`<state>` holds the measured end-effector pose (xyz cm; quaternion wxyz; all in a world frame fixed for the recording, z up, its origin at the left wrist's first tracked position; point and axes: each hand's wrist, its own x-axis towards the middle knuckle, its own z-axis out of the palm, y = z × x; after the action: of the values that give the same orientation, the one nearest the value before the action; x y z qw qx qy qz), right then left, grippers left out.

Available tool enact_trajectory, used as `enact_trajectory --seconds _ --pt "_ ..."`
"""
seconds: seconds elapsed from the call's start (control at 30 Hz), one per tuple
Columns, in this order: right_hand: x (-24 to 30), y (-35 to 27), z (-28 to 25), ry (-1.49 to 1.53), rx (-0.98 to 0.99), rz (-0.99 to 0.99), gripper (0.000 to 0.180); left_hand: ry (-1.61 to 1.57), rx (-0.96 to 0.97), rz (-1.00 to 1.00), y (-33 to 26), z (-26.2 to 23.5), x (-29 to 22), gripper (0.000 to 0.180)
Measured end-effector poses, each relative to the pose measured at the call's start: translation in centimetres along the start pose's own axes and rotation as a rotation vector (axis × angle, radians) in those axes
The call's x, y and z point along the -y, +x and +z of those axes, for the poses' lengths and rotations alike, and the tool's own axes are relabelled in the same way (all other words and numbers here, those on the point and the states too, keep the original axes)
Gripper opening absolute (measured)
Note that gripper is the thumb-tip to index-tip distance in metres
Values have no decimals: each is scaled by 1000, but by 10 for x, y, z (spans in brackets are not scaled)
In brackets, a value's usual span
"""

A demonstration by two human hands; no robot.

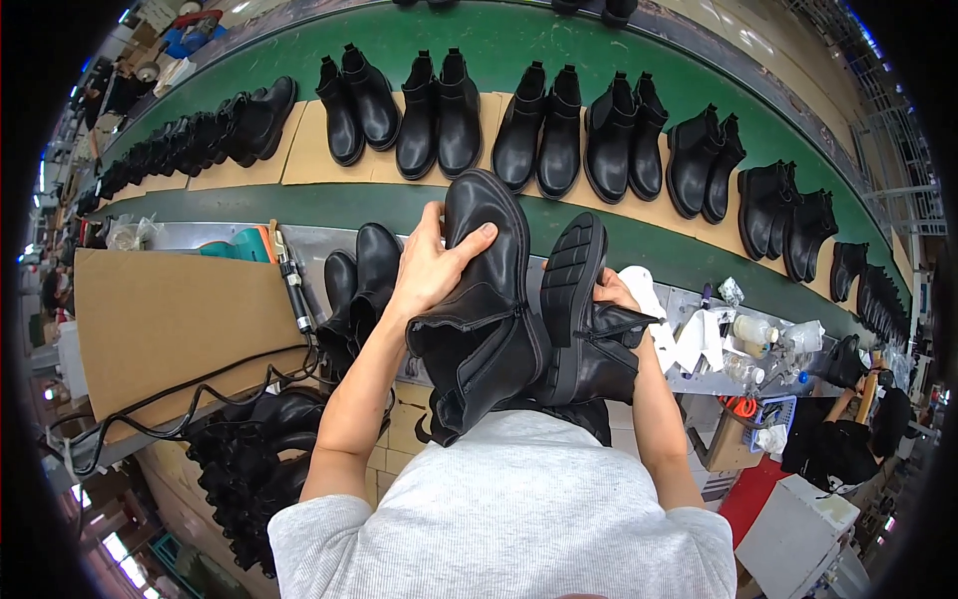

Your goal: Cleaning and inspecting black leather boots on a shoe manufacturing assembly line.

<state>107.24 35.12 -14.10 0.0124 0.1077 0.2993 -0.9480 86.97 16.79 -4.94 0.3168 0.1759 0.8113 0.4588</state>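
Observation:
My left hand [439, 262] grips a black ankle boot [496, 225] near its toe, thumb on the upper and fingers round the far side. The boot points away from me, its shaft gaping open along an undone side zip. In my right hand [614, 292] is a second black boot [574, 275], turned so the ridged sole faces left and up. Its shaft is also unzipped, with a flap sticking out to the right. The two boots meet or overlap near my chest. Another pair of black boots [375, 262] stands just left of my left hand.
Pairs of black boots [439, 115] stand in a row on cardboard along the green conveyor [299, 200]. A brown cardboard sheet [185, 329] and a corded tool [292, 285] lie left. White pieces [699, 337] and bottles [753, 331] are right, beyond which a person [848, 439] works.

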Motion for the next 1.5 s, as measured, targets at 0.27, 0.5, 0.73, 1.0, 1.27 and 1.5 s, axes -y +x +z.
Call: enact_trajectory --seconds 0.27,0.5,0.73,1.0,1.27,1.5 --pt "1 0 13 28 -59 22 55 34 6 26 2 1 -3 69" --pt "-4 1 2 48 -61 27 56 -45 7 3 8 5 13 65" --pt "-9 0 -5 4 -94 9 57 -134 90 -115 28 8 28 48" --pt "-9 9 23 304 -21 -159 57 -1182 345 -172 -7 15 18 39" --pt "-9 30 49 241 -255 -427 42 -1155 434 61 -17 22 11 44" --pt "8 21 -3 -323 -402 92 33 -1251 357 83 -27 -3 28 50"
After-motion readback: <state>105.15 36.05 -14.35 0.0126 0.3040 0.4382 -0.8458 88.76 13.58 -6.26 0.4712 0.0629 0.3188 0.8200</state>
